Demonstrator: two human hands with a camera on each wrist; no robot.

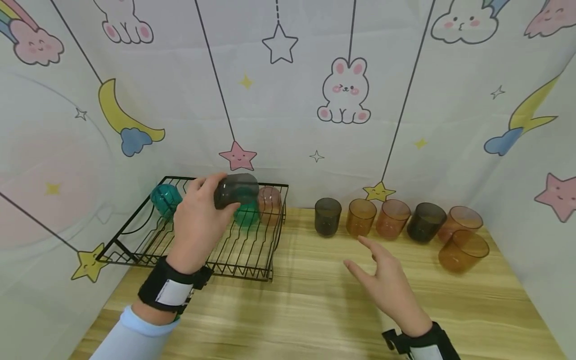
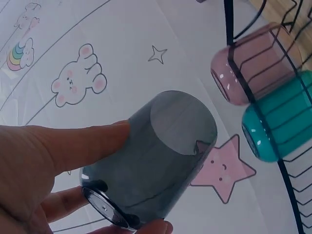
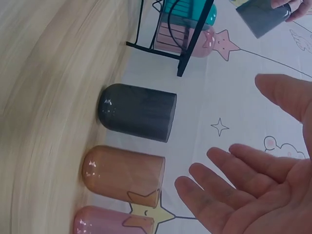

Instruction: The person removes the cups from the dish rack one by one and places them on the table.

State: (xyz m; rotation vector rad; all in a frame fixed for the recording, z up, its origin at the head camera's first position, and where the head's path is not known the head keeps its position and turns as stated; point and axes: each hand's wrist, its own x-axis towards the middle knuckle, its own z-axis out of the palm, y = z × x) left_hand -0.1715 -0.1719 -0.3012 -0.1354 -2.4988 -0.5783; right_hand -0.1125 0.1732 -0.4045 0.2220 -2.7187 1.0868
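Observation:
My left hand (image 1: pixel 200 222) grips a dark grey see-through cup (image 1: pixel 240 189), tipped on its side above the black wire dish rack (image 1: pixel 240 272). In the left wrist view, the thumb lies along the side of this cup (image 2: pixel 151 156) and other fingers are round its base. On the rack sit a blue-teal cup (image 1: pixel 166 200), a green cup (image 1: pixel 246 215) and a pink cup (image 1: pixel 270 206). My right hand (image 1: pixel 389 280) holds nothing; its fingers are spread over the table, nearest the amber cup (image 1: pixel 361 218) and the dark cup (image 1: pixel 327 217).
Further along the back stand a reddish cup (image 1: pixel 393 219), another dark cup (image 1: pixel 426 223) and an orange-pink cup (image 1: pixel 460 220). A wider-looking amber cup (image 1: pixel 463 252) stands in front of them. Behind the wooden table (image 1: pixel 306 310) hangs a patterned white cloth (image 1: pixel 297 110).

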